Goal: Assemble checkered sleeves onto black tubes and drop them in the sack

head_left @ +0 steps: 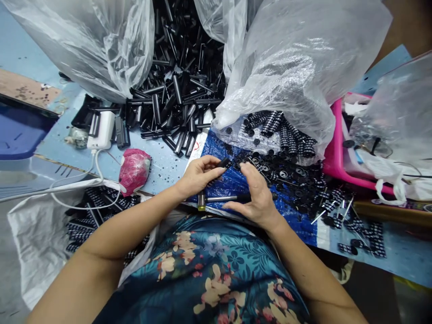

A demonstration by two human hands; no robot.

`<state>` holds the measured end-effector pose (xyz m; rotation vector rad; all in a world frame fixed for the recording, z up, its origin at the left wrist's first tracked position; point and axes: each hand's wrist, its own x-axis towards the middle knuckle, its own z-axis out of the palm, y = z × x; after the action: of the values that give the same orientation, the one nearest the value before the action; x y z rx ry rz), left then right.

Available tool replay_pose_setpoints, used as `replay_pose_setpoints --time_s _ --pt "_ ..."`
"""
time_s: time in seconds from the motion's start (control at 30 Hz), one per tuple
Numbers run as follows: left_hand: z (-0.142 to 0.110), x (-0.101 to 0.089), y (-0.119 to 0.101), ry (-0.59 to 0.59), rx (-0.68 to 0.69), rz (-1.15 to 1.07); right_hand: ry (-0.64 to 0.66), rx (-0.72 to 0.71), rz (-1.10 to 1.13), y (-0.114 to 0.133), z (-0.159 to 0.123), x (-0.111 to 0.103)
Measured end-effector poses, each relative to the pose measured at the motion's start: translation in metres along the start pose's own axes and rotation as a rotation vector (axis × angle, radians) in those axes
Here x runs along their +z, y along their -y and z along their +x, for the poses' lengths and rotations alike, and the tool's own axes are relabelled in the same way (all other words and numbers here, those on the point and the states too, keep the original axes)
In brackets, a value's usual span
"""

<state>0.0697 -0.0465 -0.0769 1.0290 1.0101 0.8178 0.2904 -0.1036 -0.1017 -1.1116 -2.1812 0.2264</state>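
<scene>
My left hand [199, 175] pinched a small black tube [222, 163] upright for fitting; my right hand [254, 195] closed around a hammer [216, 199], resting it flat.

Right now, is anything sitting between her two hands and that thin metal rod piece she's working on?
Nothing visible does. The right hand already pinches the black-tipped metal rod, and the left hand holds a small black tube just above it. The loose black rings lie off to the right, clear of both hands.
</scene>
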Motion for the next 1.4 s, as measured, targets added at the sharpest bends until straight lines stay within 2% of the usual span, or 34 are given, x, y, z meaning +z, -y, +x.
replay_pose_setpoints --time_s 0.1,0.13,0.2,0.33,0.37,0.4,0.53,0.6,0.7,0.77,0.87,0.9,0.97,1.03,1.13,1.17,1.2,1.27,1.33,1.4 --pt "0.004 -0.033 0.002 -0.106 0.167 0.487 0.192 -0.005 -0.101 -0.004 -0.018 -0.003" --pt "0.005 -0.043 0.002 -0.115 0.178 0.614 0.223 0.005 -0.122 -0.005 -0.023 -0.004" --pt "0.007 -0.057 0.003 -0.083 0.138 0.744 0.198 0.051 -0.129 -0.005 -0.028 -0.004" --pt "0.011 -0.065 0.008 -0.004 0.012 0.653 -0.042 0.140 -0.045 -0.004 -0.015 0.002" --pt "0.011 -0.064 0.009 -0.004 0.006 0.614 -0.067 0.154 -0.039 -0.004 -0.009 0.005" --pt "0.012 -0.063 0.011 -0.005 0.013 0.586 -0.055 0.168 -0.053 -0.005 -0.004 0.007" --pt "0.016 -0.063 0.016 0.003 0.104 0.616 0.141 0.204 -0.166 -0.003 0.011 0.011" --pt "0.019 -0.066 0.016 0.018 0.124 0.657 0.087 0.152 -0.117 0.000 0.013 0.010" --pt "0.024 -0.071 0.013 0.070 0.070 0.702 -0.041 0.019 0.023 0.007 0.010 0.009" --pt "0.027 -0.070 0.011 0.097 0.025 0.730 0.039 -0.030 0.040 0.013 0.008 0.013" --pt "0.031 -0.062 0.010 0.094 -0.004 0.781 0.280 -0.004 -0.037 0.017 0.006 0.022" --pt "0.032 -0.059 0.010 0.085 -0.003 0.802 0.321 0.004 -0.053 0.017 0.006 0.023" --pt "0.029 -0.057 0.005 0.044 0.015 0.834 0.324 -0.025 -0.020 0.015 0.004 0.022" --pt "0.016 -0.066 -0.005 0.079 0.015 0.822 0.274 -0.080 0.045 0.008 0.000 0.015" --pt "-0.018 -0.105 -0.029 0.328 -0.101 0.685 0.183 -0.069 0.047 -0.004 -0.012 0.003" --pt "-0.030 -0.120 -0.038 0.300 -0.130 0.629 0.166 -0.042 0.017 -0.007 -0.016 0.000" --pt "-0.038 -0.134 -0.046 0.180 -0.123 0.601 0.161 -0.015 -0.016 -0.010 -0.020 -0.002" --pt "-0.040 -0.152 -0.058 0.025 -0.153 0.603 0.182 0.016 -0.063 -0.012 -0.022 -0.001" --pt "-0.023 -0.154 -0.062 -0.105 -0.118 0.678 0.204 0.032 -0.064 -0.012 -0.018 0.001" --pt "0.007 -0.144 -0.056 -0.249 -0.016 0.836 0.184 0.082 -0.037 -0.016 -0.006 0.002"
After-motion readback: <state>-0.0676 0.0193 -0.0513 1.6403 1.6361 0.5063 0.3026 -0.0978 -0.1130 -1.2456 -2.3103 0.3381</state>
